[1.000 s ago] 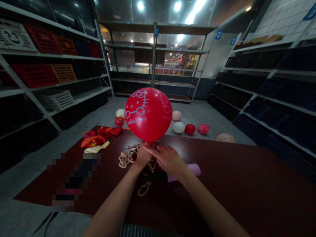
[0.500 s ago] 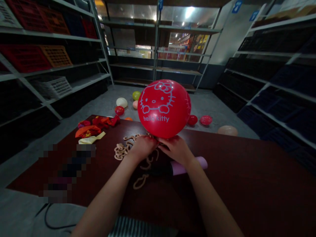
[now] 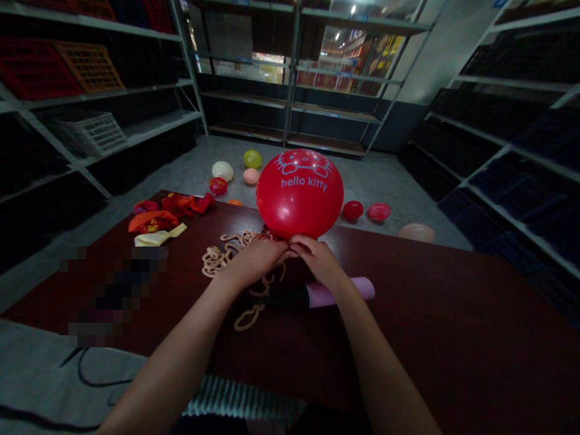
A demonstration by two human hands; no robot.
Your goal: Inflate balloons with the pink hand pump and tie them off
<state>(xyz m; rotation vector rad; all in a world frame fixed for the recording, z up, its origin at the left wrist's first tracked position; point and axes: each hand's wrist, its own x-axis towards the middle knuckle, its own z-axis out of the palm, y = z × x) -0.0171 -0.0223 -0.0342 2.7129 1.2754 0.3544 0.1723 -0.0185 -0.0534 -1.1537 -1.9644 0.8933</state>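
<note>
An inflated red balloon [image 3: 299,196] printed with "hello kitty" stands above the dark brown table [image 3: 435,302], its lower end between my two hands. My left hand [image 3: 265,254] is closed at the balloon's bottom, fingertips against the other hand. My right hand [image 3: 312,254] pinches the same spot from the right. The balloon's neck is hidden by the fingers. Beige long thin balloons [image 3: 217,261] lie curled beside and below my left hand. A pump with a pink-purple barrel [image 3: 321,294] and a black end lies under my right wrist.
Uninflated red and orange balloons [image 3: 181,205] and a pale yellow one [image 3: 158,235] lie at the table's far left. A blurred dark object [image 3: 122,290] is nearer. Inflated balloons [image 3: 353,210] rest on the floor beyond the table. Shelves with crates [image 3: 90,66] surround it.
The red balloon has tilted, its print turning upward and away, and its underside now faces me more. Both hands remain together at its bottom. The view has tipped downward.
</note>
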